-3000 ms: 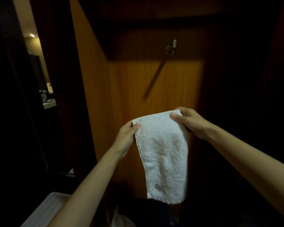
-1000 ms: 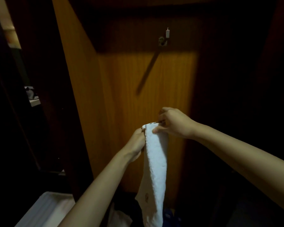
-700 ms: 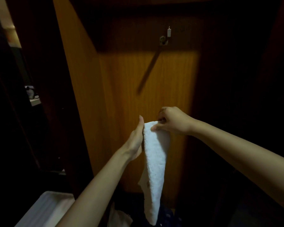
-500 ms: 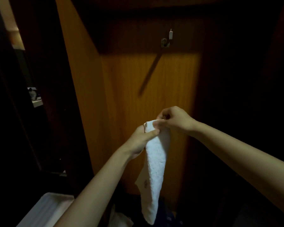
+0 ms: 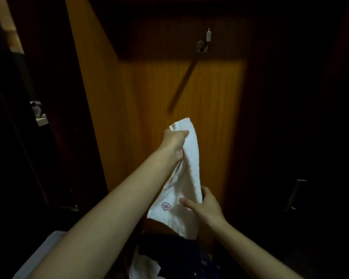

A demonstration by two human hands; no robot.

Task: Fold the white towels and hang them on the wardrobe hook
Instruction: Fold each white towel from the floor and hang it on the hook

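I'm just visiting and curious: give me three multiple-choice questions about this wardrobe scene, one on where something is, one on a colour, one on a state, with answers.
1. Where is the hook compared with the towel?
A. Above it
B. Below it
C. Behind the person

2. What colour is the small flower mark on the towel?
A. Green
B. Purple-pink
C. Black

3. How is the towel held?
A. Draped on the hook
B. Lying on the floor
C. Gripped by both hands in the air

Answers:
1. A: the hook sits high on the wooden panel, well above the towel.
2. B: the flower mark near the lower end looks purple-pink.
3. C: the left hand grips the top, the right hand holds the lower part.
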